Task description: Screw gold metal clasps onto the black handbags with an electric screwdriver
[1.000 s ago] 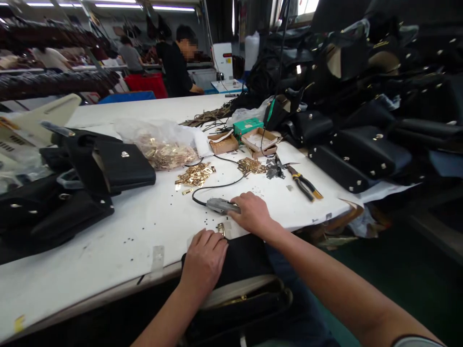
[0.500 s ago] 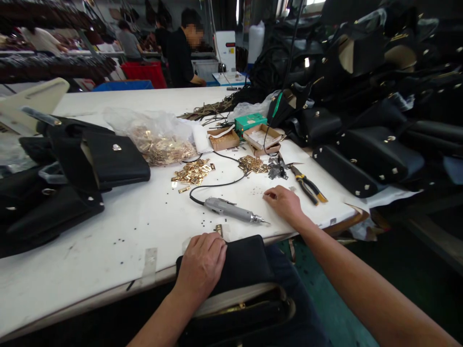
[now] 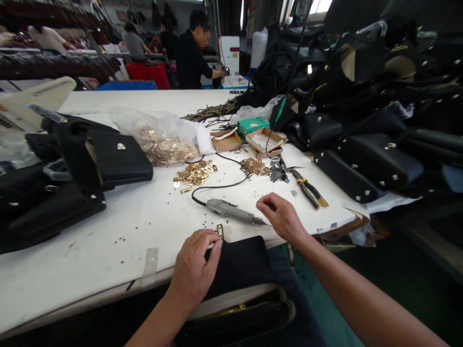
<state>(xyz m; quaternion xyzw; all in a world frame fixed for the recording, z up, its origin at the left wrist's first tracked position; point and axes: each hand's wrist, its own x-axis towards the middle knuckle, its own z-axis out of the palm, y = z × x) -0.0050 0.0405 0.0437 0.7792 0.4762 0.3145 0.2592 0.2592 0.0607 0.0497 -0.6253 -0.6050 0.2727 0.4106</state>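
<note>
And here the left hand (image 3: pixel 193 265) pinches a gold clasp plate (image 3: pixel 221 232) at the black bag's (image 3: pixel 244 260) edge, while the right hand (image 3: pixel 282 217), fingertips closed, contents unclear, hovers near the grey electric screwdriver (image 3: pixel 233 211).

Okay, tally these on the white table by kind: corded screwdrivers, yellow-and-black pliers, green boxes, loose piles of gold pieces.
Corded screwdriver: 1
Yellow-and-black pliers: 1
Green box: 1
Loose piles of gold pieces: 2
Total: 5
</note>
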